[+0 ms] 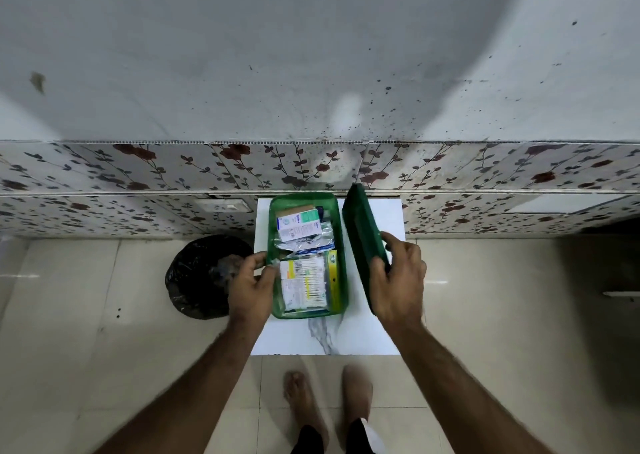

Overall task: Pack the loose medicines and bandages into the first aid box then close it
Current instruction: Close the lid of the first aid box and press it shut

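We held the lid, ready to shut the box.

Our right hand point(398, 280) was closed around the near end of the flat, dark green plastic lid point(363, 239), which stood tilted on its long edge just beside the box. Our left hand point(251, 282) pinched the left wall of the see-through green plastic first aid box point(343, 246) with thumb and fingers to keep it in place. The box sat on the small white table point(301, 336), filled with a white packet of cotton buds point(304, 284), a small white and green medicine carton point(298, 224) and shiny pill strips point(304, 246). We thought the lid was light and stiff, a bit slippery, so best held by its edges. The box seemed light and might slide if pushed.
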